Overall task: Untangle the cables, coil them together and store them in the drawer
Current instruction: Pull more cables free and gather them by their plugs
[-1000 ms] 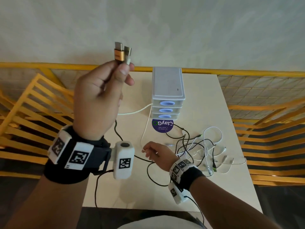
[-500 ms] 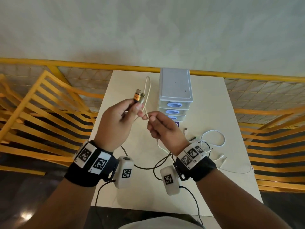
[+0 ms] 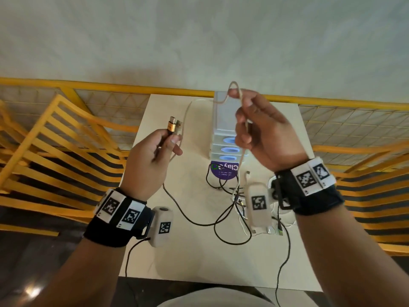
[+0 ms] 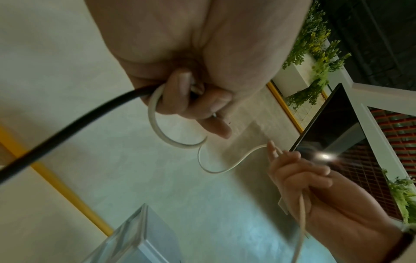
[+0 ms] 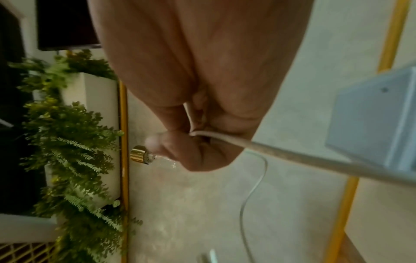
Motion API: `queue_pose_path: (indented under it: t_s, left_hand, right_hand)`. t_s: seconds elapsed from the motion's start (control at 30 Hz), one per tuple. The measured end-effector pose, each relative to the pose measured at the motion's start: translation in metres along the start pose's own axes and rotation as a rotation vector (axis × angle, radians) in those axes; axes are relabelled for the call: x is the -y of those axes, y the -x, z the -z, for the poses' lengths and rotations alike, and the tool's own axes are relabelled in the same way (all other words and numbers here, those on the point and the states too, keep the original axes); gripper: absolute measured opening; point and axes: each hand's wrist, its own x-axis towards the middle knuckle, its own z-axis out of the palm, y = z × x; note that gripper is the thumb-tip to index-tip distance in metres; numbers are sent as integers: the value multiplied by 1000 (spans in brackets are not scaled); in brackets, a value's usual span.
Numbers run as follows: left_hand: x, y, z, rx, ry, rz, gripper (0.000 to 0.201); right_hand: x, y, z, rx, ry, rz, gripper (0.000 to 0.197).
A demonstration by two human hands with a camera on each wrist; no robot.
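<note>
My left hand (image 3: 155, 156) is raised over the table and grips two plug ends together: a gold plug (image 3: 171, 126) on a black cable (image 3: 188, 218) and a white plug (image 3: 178, 125). The white cable (image 3: 221, 103) loops from that plug across to my right hand (image 3: 261, 131), which pinches it and holds it up in front of the drawer unit (image 3: 223, 114). From the right hand the white cable hangs down to a tangle of black and white cables (image 3: 239, 202) on the table. The left wrist view shows both cables (image 4: 155, 106) leaving my curled fingers.
The white three-drawer unit stands at the table's (image 3: 188, 258) far middle, its drawers closed, with a round purple sticker (image 3: 223, 171) in front. Yellow railings (image 3: 55, 138) flank the table on both sides. Wrist-camera leads (image 3: 285, 251) trail over the near edge.
My right hand rose from the table, took hold of the white cable near my left hand, then drew it up and to the right. My left hand came down from high up.
</note>
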Motion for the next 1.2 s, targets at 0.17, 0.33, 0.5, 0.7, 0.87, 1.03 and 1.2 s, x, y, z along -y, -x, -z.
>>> queue_pose_path:
  t_s: [0.17,0.33,0.5,0.7,0.87,1.03,1.2]
  left_hand:
    - [-13,0,-2,107,245,-34,22]
    - [-19,-1,-18,254,278,38,23]
    - [-15,4,-33,354,220,173,26]
    - [-12,0,-45,164,243,151,21]
    - [-16,-41,-10,-243,473,118,17]
    - [-33,-61,24,-400,636,6,25]
    - [-55,-55,31,-372,753,-94,17]
  right_hand:
    - [-35,9,20,44,71,-73,32]
    - [-95,34,13,83,144,-170,16]
    - [-110,43,11,103,250,-153,16]
    - [-131,50,19,137,306,-216,29]
    - [-178,81,45,105,520,-250,29]
    - [-199,100,65,79,751,-329,26]
    - [-228,103,93,96,961,-422,27]
